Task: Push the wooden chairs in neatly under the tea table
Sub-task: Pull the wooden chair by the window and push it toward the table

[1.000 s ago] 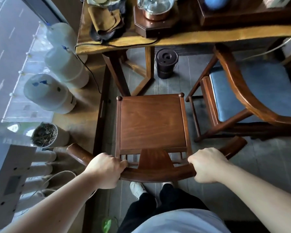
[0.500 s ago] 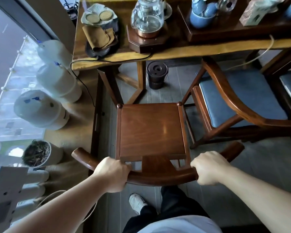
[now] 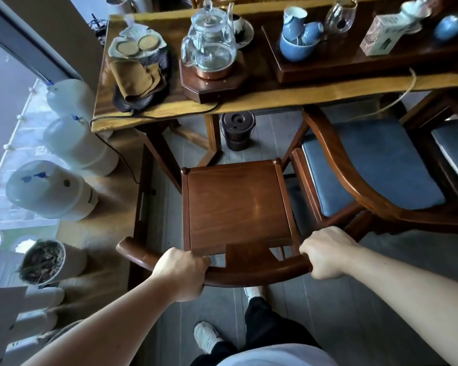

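A dark wooden chair with a bare square seat stands in front of me, facing the tea table. Its seat lies in front of the table's near edge, not under it. My left hand grips the curved back rail left of the splat. My right hand grips the same rail on the right. To the right, a second wooden chair with a blue cushion has its front part under the table edge. A third cushioned chair shows at the far right.
A dark lidded bin stands on the floor under the table, ahead of the chair. Table legs rise to its left. Large water bottles and a potted plant line the left side. A glass kettle and blue cups sit on the table.
The view has tilted up, showing more of the tabletop. Both hands keep their grip on the back rail. The chair's distance from the table leg looks about the same.
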`<state>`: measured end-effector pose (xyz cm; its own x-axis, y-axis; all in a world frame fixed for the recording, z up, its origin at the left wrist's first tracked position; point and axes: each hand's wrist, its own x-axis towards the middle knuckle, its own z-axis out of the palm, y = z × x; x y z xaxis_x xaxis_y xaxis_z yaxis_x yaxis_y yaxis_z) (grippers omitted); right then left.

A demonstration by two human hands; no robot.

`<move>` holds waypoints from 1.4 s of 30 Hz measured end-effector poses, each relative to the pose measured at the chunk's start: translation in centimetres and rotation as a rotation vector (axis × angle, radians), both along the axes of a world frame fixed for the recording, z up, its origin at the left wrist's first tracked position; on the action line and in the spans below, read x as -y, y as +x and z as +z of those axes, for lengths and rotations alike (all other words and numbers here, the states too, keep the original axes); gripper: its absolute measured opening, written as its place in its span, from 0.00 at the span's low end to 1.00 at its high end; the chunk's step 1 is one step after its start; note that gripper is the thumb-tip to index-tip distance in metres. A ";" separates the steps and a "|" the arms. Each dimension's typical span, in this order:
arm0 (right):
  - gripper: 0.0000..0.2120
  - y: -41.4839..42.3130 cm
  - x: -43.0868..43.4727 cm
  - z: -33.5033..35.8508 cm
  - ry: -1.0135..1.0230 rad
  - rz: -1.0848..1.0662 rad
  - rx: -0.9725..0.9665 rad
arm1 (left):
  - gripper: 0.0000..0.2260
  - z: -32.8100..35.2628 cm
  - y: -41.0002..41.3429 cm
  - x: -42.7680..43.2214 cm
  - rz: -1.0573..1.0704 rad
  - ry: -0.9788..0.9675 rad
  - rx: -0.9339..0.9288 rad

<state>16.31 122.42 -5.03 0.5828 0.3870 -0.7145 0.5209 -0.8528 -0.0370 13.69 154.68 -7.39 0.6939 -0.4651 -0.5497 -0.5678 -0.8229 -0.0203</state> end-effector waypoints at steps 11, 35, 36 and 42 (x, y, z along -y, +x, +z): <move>0.11 1.5 -0.9 -1.3 0.064 -0.044 0.041 | 0.11 -0.2 3.7 -1.4 0.007 0.050 0.036; 0.06 5.4 3.4 -0.3 0.035 0.002 0.015 | 0.15 -0.3 4.5 2.9 0.117 -0.047 0.067; 0.06 5.4 3.4 -0.2 0.041 0.000 0.019 | 0.14 -0.1 4.6 3.0 0.125 -0.053 0.052; 0.33 5.6 4.2 -0.2 0.132 0.013 0.005 | 0.30 1.1 4.5 3.2 0.160 -0.137 -0.046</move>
<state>21.95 118.27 -5.27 0.5806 0.4849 -0.6540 0.5322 -0.8340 -0.1458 18.16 151.45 -6.27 0.7406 -0.4232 -0.5219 -0.4271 -0.8961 0.1206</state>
